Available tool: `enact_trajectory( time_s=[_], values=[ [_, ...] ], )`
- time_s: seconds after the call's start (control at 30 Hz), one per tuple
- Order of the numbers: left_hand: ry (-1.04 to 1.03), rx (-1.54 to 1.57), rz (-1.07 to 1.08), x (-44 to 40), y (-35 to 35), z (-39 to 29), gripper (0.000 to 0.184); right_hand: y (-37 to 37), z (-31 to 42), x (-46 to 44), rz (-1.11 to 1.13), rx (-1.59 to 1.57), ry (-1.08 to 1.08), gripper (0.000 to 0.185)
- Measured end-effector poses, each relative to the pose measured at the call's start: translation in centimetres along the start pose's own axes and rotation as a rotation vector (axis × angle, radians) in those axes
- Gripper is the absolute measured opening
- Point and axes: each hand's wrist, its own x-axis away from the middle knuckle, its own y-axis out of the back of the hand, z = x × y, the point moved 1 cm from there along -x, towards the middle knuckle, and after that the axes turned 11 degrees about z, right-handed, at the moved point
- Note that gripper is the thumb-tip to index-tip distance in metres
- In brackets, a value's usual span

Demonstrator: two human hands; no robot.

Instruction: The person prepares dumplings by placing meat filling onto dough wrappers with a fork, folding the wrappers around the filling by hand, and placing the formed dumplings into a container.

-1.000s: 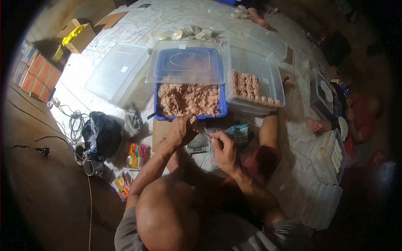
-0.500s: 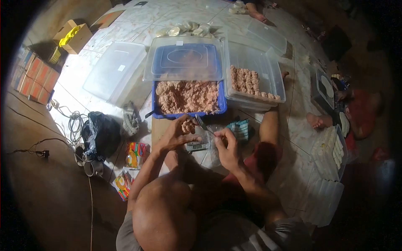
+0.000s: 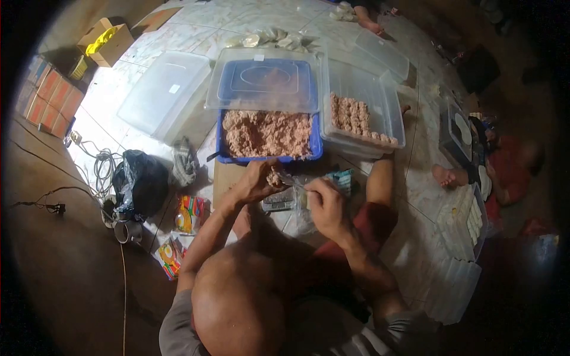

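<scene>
My left hand (image 3: 258, 183) is curled around a lump of pink minced mixture (image 3: 274, 178) in front of the blue tub. In my right hand (image 3: 326, 204) is a metal spoon (image 3: 293, 180), its bowl against the lump. Ahead of both hands, the blue tub (image 3: 321, 145) holds a large mass of the same mixture (image 3: 270, 135), partly covered by a clear lid (image 3: 261, 89). To the right, a clear plastic box (image 3: 389, 113) contains rows of shaped pieces (image 3: 351, 114). Below my hands sits a small scale (image 3: 278, 203), partly hidden by clear plastic.
On the left are a clear box (image 3: 166, 95), a black plastic bag (image 3: 139, 184), a mug (image 3: 127, 232) and colourful packets (image 3: 190, 213). Tied bags (image 3: 267, 38) lie behind the tub. At the right, another person (image 3: 510, 169) sits near a container with white pieces (image 3: 472, 219).
My right hand has turned over, palm more downward, and the spoon has moved from beside the lump onto it. My left fingers have closed in around the lump.
</scene>
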Motion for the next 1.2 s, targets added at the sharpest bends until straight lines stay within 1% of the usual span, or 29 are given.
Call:
enact_trajectory(
  time_s=[0.03, 0.07, 0.1, 0.13, 0.17, 0.2, 0.23, 0.27, 0.33, 0.4, 0.43, 0.5, 0.53, 0.57, 0.6, 0.63, 0.67, 0.73, 0.77, 0.8, 0.87, 0.9, 0.93, 1.0, 1.03, 1.07, 1.13, 1.17, 1.2],
  values=[
    [-0.078, -0.150, -0.003, 0.1, -0.5, 1.3, 0.044, -0.6, -0.4, 0.0, 0.046, -0.020, -0.037, 0.008],
    [-0.164, -0.306, -0.016, -0.5, -0.2, 1.4, 0.042, -0.1, 0.0, -0.2, 0.038, -0.012, -0.023, 0.008],
    [-0.136, -0.144, 0.020, -1.0, -0.1, 1.5, 0.034, 0.6, 0.6, -0.3, 0.022, -0.035, -0.063, 0.007],
    [-0.138, -0.147, 0.015, -1.3, -0.1, 1.7, 0.034, 0.8, 0.9, -0.1, 0.012, -0.065, -0.119, 0.007],
    [-0.028, -0.169, 0.035, -1.4, -0.4, 1.9, 0.031, 0.5, 1.0, -0.2, -0.050, -0.005, -0.053, 0.006],
    [0.079, -0.188, 0.058, -1.4, -0.9, 1.9, 0.028, 0.2, 0.9, 0.0, -0.046, -0.006, -0.066, 0.006],
    [0.154, -0.094, 0.048, -1.6, -1.2, 1.9, 0.029, 0.0, 0.7, -0.1, -0.005, 0.024, -0.069, 0.007],
    [0.143, -0.097, 0.044, -1.9, -1.0, 1.7, 0.029, 0.1, 0.6, -0.6, 0.033, 0.058, -0.057, 0.008],
    [-0.103, 0.286, 0.017, -1.5, 0.1, 1.3, 0.036, 1.0, 0.9, -0.9, -0.004, 0.037, -0.005, 0.008],
    [-0.082, 0.075, 0.002, -0.5, 0.3, 1.4, 0.046, 1.3, 1.5, -0.5, -0.056, 0.005, -0.027, 0.006],
    [-0.111, -0.028, -0.012, -0.2, -0.7, 3.1, 0.047, 1.2, 1.4, 0.1, -0.059, 0.007, -0.036, 0.006],
    [-0.193, -0.257, -0.062, -1.6, -0.6, 3.7, 0.050, 0.8, 0.5, -0.1, -0.032, 0.011, -0.028, 0.006],
    [-0.202, -0.267, -0.073, -2.1, -0.3, 4.1, 0.050, 0.7, -0.1, -0.6, -0.011, 0.012, -0.016, 0.006],
    [-0.037, -0.101, -0.031, -2.3, 0.2, 2.1, 0.050, 1.2, 0.9, -0.3, -0.033, -0.098, -0.125, 0.007],
    [0.132, 0.069, 0.018, -2.1, 0.2, 1.0, 0.051, 0.9, 0.6, -0.2, -0.031, -0.104, -0.136, 0.007],
    [0.183, 0.047, 0.001, -1.7, -1.1, 2.8, 0.049, 0.5, 0.1, -0.5, 0.005, -0.063, -0.110, 0.007],
    [0.184, 0.052, 0.006, -1.6, -1.4, 2.4, 0.049, 0.1, -0.3, -0.6, 0.040, -0.019, -0.083, 0.007],
    [0.102, -0.099, 0.031, -2.5, -1.3, 1.6, 0.045, 0.1, -1.0, -0.9, 0.041, -0.061, -0.089, 0.007],
    [-0.002, 0.330, -0.026, -2.3, -1.1, 0.7, 0.038, 1.0, -0.4, -0.9, -0.031, -0.093, -0.069, 0.007],
    [0.007, 0.334, -0.024, -2.1, -0.6, 0.2, 0.038, 1.4, 0.1, -0.4, -0.101, -0.131, -0.066, 0.006],
    [0.097, 0.166, 0.151, -1.7, 0.6, -0.2, 0.042, 0.9, -0.2, 0.0, -0.114, -0.134, -0.090, 0.006],
    [0.147, 0.156, 0.238, -2.1, -0.5, 1.5, 0.044, -0.1, -0.6, 0.1, -0.045, -0.088, -0.077, 0.006],
    [0.141, 0.150, 0.241, -1.9, -0.8, 1.9, 0.044, -0.5, -0.9, -0.2, 0.019, -0.039, -0.052, 0.006],
    [0.136, 0.197, 0.070, -2.1, -0.8, 1.2, 0.034, 0.8, -0.4, -0.9, 0.015, -0.102, -0.065, 0.006],
    [0.048, 0.337, -0.039, -1.5, -1.1, 1.6, 0.038, 1.3, -0.2, -0.4, -0.032, -0.168, -0.097, 0.007],
    [0.076, 0.278, 0.060, -1.5, 0.0, 0.3, 0.045, 1.4, 0.1, 0.0, -0.083, -0.236, -0.136, 0.007],
    [0.157, 0.066, 0.159, -1.8, -0.5, 1.5, 0.044, 0.7, -0.1, 0.4, -0.069, -0.178, -0.108, 0.007],
    [0.153, 0.062, 0.160, -1.7, -0.9, 1.1, 0.044, 0.3, -0.6, 0.5, -0.019, -0.179, -0.131, 0.007],
    [0.070, 0.045, 0.013, -1.7, -1.3, 0.7, 0.043, 0.0, -1.0, 0.2, 0.032, -0.178, -0.145, 0.007]
  ],
)
